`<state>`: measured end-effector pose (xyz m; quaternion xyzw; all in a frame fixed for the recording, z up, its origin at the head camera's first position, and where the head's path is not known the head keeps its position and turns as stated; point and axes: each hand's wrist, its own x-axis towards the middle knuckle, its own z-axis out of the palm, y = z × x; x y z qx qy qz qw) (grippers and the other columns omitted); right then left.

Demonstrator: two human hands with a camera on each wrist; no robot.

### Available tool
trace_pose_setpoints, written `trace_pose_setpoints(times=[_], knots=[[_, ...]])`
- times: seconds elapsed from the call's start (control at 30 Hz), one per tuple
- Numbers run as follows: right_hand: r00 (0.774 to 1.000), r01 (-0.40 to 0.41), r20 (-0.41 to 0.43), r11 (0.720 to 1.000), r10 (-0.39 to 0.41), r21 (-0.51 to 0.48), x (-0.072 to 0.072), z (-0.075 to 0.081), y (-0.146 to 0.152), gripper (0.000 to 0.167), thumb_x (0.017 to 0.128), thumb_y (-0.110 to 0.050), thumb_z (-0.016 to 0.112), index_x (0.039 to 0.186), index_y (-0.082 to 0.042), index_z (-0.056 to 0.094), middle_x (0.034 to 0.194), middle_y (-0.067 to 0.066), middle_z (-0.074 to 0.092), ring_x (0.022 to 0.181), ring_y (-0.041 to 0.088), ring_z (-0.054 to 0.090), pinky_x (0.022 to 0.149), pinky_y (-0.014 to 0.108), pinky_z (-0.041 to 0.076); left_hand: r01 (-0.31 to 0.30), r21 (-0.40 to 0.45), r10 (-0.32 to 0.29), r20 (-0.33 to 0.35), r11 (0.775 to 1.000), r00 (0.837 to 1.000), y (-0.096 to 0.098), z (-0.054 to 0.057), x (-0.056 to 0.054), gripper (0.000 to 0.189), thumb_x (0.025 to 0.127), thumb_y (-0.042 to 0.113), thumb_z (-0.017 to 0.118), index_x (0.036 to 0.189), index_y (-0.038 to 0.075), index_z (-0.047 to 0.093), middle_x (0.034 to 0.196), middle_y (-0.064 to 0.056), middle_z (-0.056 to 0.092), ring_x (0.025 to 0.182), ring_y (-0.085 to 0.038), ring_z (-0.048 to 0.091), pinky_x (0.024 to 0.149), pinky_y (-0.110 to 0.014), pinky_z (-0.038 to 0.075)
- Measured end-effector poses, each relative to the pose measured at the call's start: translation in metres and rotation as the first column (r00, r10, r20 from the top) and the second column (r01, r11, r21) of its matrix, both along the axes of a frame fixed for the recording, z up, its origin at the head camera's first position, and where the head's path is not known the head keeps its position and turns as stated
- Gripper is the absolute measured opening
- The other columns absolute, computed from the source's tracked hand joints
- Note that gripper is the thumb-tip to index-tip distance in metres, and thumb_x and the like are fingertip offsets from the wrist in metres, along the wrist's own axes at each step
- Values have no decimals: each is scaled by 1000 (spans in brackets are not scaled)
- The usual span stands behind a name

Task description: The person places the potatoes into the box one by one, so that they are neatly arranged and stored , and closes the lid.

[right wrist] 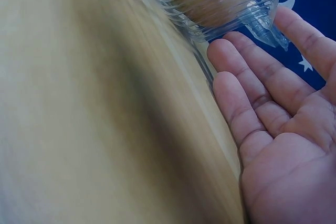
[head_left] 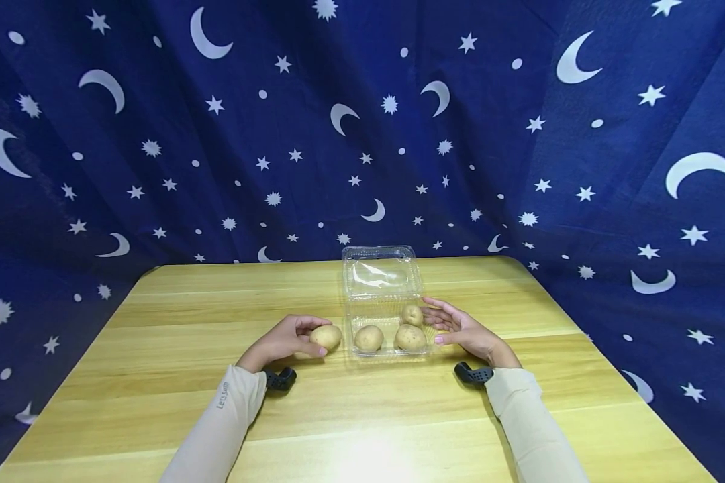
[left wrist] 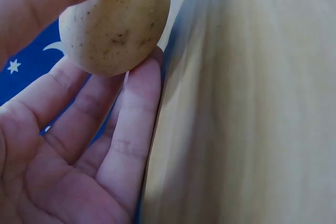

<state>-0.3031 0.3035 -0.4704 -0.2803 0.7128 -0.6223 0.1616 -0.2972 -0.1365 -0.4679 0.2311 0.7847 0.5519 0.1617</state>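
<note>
My left hand point(head_left: 291, 337) grips a potato point(head_left: 326, 337) between thumb and fingers, just left of a clear plastic clamshell box point(head_left: 387, 307). In the left wrist view the same potato point(left wrist: 118, 27) shows small dark specks. The box has its lid raised at the back. Inside lie three potatoes: one at the front left point(head_left: 369, 338), one at the front right point(head_left: 410, 337) and a smaller one point(head_left: 412, 315) behind that. My right hand point(head_left: 462, 331) is beside the box's right wall, fingers spread and relaxed, holding nothing. Its fingertips point(right wrist: 226, 51) come right up to the ribbed wall in the right wrist view.
A light wooden table point(head_left: 362, 409) lies under everything. Behind and at both sides hangs a dark blue curtain point(head_left: 314, 134) with white moons and stars. Black wrist devices point(head_left: 280, 380) sit at both sleeve cuffs.
</note>
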Motion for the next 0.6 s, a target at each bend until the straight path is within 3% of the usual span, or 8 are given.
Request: trace_pose_setpoints(times=[0.37,0.6], knots=[[1000,8,7,1000,-8,5,-1,-1,1,86,96,7,70,168,4,23,171,21,35,137,8,54,113,23,46,-78,31,79,-41,996,996,1,-1,0,56,95,6,83,143,-12,61,128,-20,72,102,-18,67,86,-28,57],[1000,5,4,1000,-5,14,-2,0,1,87,96,7,69,168,6,20,170,34,27,136,7,54,113,22,45,-118,86,121,-34,989,992,3,-1,-2,57,95,5,82,145,-12,60,132,-23,71,104,-17,69,87,-24,57]])
